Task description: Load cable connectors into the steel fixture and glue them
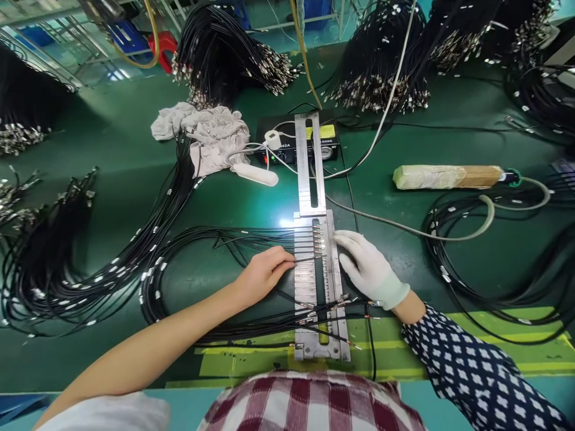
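Observation:
A slotted metal fixture (305, 287) lies lengthwise in front of me, with several black cables laid side by side in its grooves. My left hand (268, 268), bare, pinches a thin black cable (308, 259) at the fixture's left edge. The cable's tip reaches over the long central slot, near a row of metal cable ends (318, 239). On the other side, my right hand (371, 269) wears a white glove. Its fingers are stretched and apart, the fingertips touching the fixture's right rail. Loose cables (269, 326) cross the fixture's near part, their stripped ends pointing right.
Behind the fixture stands a black control box (330, 146) with a gauge. A crumpled white cloth (215, 134) covers part of a cable bundle (148, 233) on the left. A tape-wrapped bar (449, 177) and coiled cables (449, 263) lie right. Large cable bundles (224, 48) line the back.

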Demonstrator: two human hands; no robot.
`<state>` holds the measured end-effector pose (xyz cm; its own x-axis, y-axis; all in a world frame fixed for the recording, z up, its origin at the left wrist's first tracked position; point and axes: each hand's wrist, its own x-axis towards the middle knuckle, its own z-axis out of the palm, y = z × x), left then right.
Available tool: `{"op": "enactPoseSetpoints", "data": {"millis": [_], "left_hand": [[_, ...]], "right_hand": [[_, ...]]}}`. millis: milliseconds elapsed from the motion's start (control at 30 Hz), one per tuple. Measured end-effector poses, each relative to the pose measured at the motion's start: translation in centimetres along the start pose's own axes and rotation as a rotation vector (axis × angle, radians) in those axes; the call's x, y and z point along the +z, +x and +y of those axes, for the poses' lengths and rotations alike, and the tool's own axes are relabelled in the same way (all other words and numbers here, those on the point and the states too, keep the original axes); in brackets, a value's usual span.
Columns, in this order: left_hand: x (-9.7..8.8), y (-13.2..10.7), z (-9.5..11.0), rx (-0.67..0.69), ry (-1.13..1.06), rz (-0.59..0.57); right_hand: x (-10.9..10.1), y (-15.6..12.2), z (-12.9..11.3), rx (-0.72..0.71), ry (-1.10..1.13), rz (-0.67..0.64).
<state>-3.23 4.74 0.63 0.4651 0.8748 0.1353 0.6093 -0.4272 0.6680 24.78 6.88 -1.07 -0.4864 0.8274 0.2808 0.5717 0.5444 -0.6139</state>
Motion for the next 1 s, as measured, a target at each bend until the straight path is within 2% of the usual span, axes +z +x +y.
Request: {"op": "enactPoseSetpoints", "data": {"millis": [300,533,633,733,800,867,1000], "left_hand": [[-1.2,0.5,-1.1,0.126,0.09,-0.209],[-2.0,2.2,-1.1,0.092,0.037,-0.295],[-1.4,2.0,-1.2,0.165,0.157,-0.24],[0.0,0.6,-1.3,0.272,0.464,-0.048],[0.8,-0.5,-1.1,0.288,0.586,0.026],[1.3,-1.3,-0.9,0.267,0.589,0.016],[1.8,-1.9,-0.9,0.215,0.431,0.001]], "right_hand": [[0.0,0.0,0.2,-0.009,0.011,-0.016],[0.1,-0.1,0.4,-0.018,0.005,-0.031],[0.0,-0.2,0.5,-0.064,-0.04,-0.042],[-0.1,-0.2,0.6,-0.121,-0.079,-0.07],[-0.1,-0.2,0.7,-0.126,-0.084,-0.088],[-0.1,-0.2,0.7,-0.117,-0.083,-0.09],[-0.1,-0.1,0.6,-0.109,-0.097,-0.092]]}}
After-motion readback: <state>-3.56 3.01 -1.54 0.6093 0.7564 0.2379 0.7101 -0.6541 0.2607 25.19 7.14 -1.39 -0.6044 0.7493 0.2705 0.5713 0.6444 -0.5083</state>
